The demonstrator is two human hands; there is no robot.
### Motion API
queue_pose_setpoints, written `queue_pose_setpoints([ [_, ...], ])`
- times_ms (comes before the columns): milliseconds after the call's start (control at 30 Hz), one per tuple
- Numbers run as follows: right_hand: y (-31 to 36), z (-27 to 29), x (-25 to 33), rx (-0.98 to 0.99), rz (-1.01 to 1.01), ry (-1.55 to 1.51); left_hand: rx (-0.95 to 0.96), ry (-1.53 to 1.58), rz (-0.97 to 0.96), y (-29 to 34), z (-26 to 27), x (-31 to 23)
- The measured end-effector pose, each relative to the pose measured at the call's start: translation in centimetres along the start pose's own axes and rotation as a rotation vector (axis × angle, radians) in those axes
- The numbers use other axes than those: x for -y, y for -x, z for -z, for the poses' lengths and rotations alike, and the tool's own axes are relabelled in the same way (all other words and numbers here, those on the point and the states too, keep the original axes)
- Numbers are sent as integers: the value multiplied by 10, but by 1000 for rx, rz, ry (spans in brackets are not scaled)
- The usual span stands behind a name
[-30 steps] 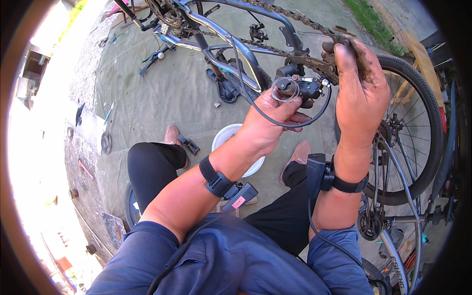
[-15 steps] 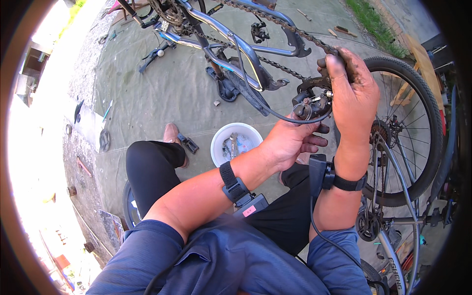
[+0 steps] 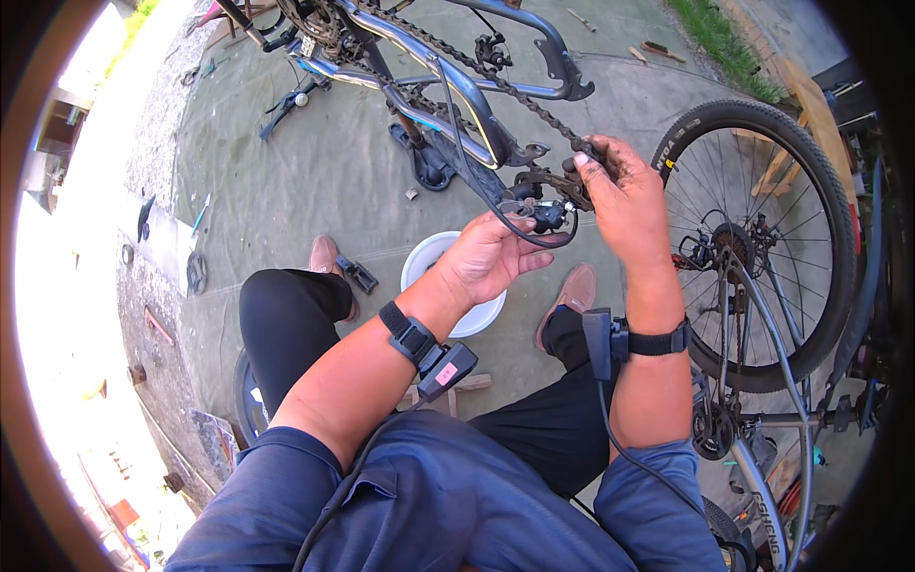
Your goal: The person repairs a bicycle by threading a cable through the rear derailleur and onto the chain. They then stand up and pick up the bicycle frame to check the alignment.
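A creased, grey-green cloth covers the ground (image 3: 372,191), bordered at the far left by bright, rough paving. Near that edge lies a black coiled loop (image 3: 196,273); farther right, a blue-and-silver metal bicycle frame (image 3: 459,81) reaches in from the top. A round white plastic bucket (image 3: 477,321) stands below the frame, partly hidden by the left forearm. The left hand (image 3: 491,257) steadies a black rear derailleur (image 3: 548,217) between thumb and forefinger, its other fingers loosely spread beneath. The derailleur is just beside the frame's rear end, a thin black cable (image 3: 562,242) looping below it. A dark metal chain (image 3: 543,114) slants down to the right hand (image 3: 624,195), whose blackened fingertips are clamped on it near the derailleur. At the right is a black-tyred spoked wheel (image 3: 841,257).
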State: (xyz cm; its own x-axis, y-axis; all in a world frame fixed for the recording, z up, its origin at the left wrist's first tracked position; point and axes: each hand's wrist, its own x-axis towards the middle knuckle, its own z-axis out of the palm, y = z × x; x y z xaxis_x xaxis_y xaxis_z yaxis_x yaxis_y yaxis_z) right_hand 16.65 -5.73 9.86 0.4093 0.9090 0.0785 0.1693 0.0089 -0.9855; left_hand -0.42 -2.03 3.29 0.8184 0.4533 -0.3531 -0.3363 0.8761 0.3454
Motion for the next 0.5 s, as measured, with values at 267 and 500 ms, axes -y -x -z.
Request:
queue_pose_setpoints([
  [267,0,-14,-22,37,-79,144,-130,-196,38,-13,34,-7],
  [500,-3,-24,-34,106,-150,126,-368,-409,155,-24,33,-22],
])
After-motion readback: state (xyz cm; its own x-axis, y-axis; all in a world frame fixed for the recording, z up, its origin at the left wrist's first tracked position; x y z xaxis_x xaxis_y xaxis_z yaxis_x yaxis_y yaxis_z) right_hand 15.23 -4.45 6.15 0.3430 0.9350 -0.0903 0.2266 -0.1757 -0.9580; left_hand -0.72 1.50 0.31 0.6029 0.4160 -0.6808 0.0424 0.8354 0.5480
